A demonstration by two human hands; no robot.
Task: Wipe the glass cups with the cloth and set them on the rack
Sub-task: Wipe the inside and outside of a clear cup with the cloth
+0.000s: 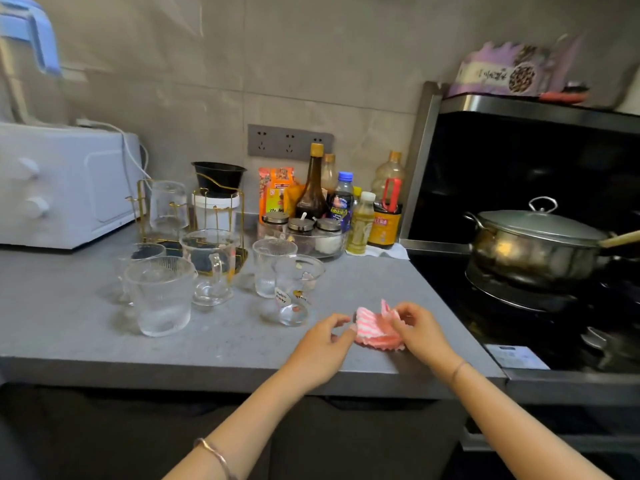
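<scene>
My left hand pinches the left edge of the cloth between thumb and forefinger. My right hand curls over the cloth's right side and grips a fold there. Neither hand holds a cup.

The cloth is pink-and-white striped and partly folded. It rests on the counter near the front edge, just right of the printed cup. Its long axis runs left to right between my hands, roughly parallel to the counter edge. One corner stands up, pointing away from me.

Five cups stand upright on the counter, mouths up, in a loose group to the left. A sixth sits inverted on the gold wire rack behind them.

Hazards, as I judge them:
- The printed cup is close to my left hand. A careless sweep while I open the cloth could tip it.
- The cups stand close together. Lifting one at an angle could knock its neighbour.
- A bunched cloth gives poor grip on smooth glass, so it should be spread first.
- The hob and pot lie to my right. The cloth should stay clear of them.
</scene>
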